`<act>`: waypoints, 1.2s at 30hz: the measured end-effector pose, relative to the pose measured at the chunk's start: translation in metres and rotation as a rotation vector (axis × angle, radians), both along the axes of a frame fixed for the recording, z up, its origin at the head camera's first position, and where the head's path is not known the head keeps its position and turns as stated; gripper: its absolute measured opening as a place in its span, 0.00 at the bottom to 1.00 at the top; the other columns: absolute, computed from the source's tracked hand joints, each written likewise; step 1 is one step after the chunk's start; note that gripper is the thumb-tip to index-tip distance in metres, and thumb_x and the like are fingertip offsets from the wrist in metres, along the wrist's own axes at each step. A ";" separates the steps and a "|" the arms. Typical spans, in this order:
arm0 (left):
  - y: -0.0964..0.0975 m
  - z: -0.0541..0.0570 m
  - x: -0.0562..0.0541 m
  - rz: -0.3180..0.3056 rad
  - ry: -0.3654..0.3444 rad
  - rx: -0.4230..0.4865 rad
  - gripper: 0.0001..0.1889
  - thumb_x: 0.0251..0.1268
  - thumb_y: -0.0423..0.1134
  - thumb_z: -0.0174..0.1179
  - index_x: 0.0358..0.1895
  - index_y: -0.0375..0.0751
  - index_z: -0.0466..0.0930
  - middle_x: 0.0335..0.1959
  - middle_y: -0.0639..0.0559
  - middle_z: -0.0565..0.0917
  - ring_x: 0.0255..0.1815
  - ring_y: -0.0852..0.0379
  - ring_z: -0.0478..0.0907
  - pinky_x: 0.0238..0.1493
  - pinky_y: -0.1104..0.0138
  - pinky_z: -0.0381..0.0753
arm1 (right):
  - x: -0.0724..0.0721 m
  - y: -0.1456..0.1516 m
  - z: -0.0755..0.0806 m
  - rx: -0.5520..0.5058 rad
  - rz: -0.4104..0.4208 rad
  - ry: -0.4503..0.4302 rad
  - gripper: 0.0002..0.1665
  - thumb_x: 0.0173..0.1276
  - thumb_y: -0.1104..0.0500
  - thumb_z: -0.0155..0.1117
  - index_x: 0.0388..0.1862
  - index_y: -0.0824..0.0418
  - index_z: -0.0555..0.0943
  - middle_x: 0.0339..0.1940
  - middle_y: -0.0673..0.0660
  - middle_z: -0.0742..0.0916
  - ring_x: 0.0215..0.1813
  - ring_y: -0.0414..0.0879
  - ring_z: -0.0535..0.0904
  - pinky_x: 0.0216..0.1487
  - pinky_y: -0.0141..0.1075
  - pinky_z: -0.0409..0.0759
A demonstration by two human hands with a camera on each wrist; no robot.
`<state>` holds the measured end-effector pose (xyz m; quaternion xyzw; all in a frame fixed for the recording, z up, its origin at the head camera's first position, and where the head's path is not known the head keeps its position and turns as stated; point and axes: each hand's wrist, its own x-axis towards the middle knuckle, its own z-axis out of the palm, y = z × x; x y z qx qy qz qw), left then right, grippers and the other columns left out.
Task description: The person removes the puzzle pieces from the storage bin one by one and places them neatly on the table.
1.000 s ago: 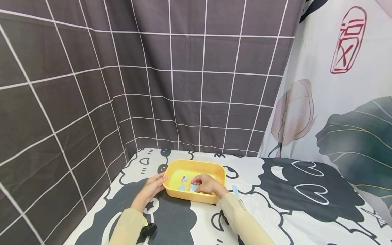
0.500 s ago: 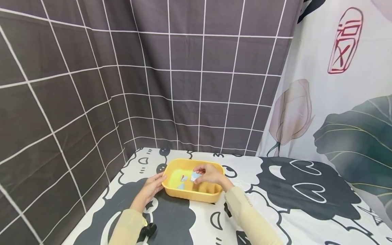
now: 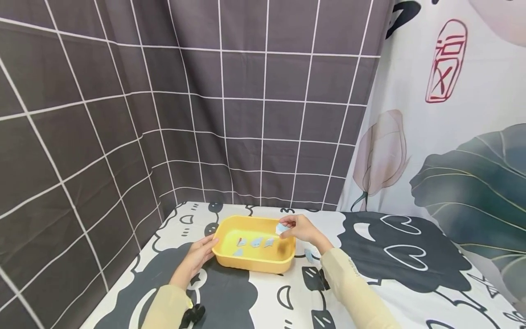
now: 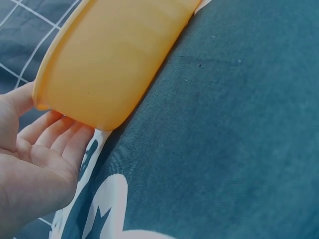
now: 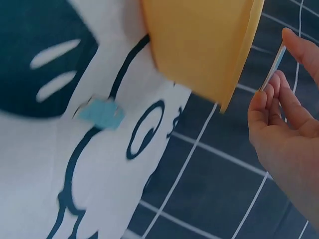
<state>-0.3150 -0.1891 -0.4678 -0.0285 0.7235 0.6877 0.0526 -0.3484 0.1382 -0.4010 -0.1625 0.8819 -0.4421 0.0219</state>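
Observation:
A yellow plastic basin (image 3: 255,265) stands on the patterned cloth, with several flat light-blue puzzle pieces (image 3: 256,242) on its floor. At its left end my left hand (image 3: 198,255) grips the rim, thumb on top and fingers under the outer wall (image 4: 99,64). Between thumb and fingertips my right hand (image 3: 302,229) pinches one light-blue puzzle piece (image 3: 281,228) above the basin's right rim. The right wrist view shows that held piece edge-on, thin and flat, beside the basin's wall.
Another light-blue piece (image 5: 102,113) lies on the cloth (image 3: 283,299) to the right of the basin. Behind the table hangs a dark grid curtain (image 3: 242,114), with a white floral curtain (image 3: 382,151) at the right.
My right hand has risen from inside the basin and moved right to its rim, bringing a puzzle piece along. My left hand stays at the left rim. The head view has shifted slightly.

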 end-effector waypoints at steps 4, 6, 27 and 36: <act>-0.001 0.001 0.002 -0.001 0.002 -0.004 0.33 0.73 0.45 0.53 0.72 0.27 0.58 0.72 0.30 0.64 0.72 0.37 0.65 0.73 0.49 0.69 | 0.002 0.017 0.000 0.006 -0.049 0.001 0.28 0.49 0.66 0.74 0.52 0.71 0.81 0.44 0.60 0.87 0.44 0.43 0.78 0.48 0.31 0.80; -0.002 0.002 0.001 -0.004 0.005 -0.007 0.33 0.74 0.45 0.53 0.72 0.27 0.57 0.72 0.29 0.64 0.73 0.36 0.65 0.73 0.49 0.68 | 0.004 0.027 0.001 0.010 -0.063 0.000 0.30 0.49 0.66 0.74 0.53 0.73 0.80 0.47 0.62 0.87 0.45 0.45 0.79 0.50 0.33 0.81; -0.005 0.004 0.003 0.004 -0.013 0.004 0.31 0.74 0.43 0.51 0.72 0.27 0.57 0.73 0.30 0.63 0.73 0.37 0.64 0.73 0.51 0.68 | 0.028 0.092 -0.037 0.148 -0.198 -0.113 0.27 0.46 0.67 0.74 0.48 0.73 0.81 0.37 0.56 0.84 0.40 0.44 0.74 0.40 0.31 0.76; -0.003 0.002 0.004 -0.011 0.005 0.016 0.33 0.74 0.44 0.52 0.72 0.25 0.56 0.73 0.30 0.61 0.73 0.36 0.62 0.73 0.50 0.67 | 0.030 0.089 -0.046 0.187 -0.202 -0.114 0.25 0.41 0.69 0.73 0.43 0.73 0.82 0.34 0.56 0.84 0.37 0.43 0.75 0.39 0.30 0.77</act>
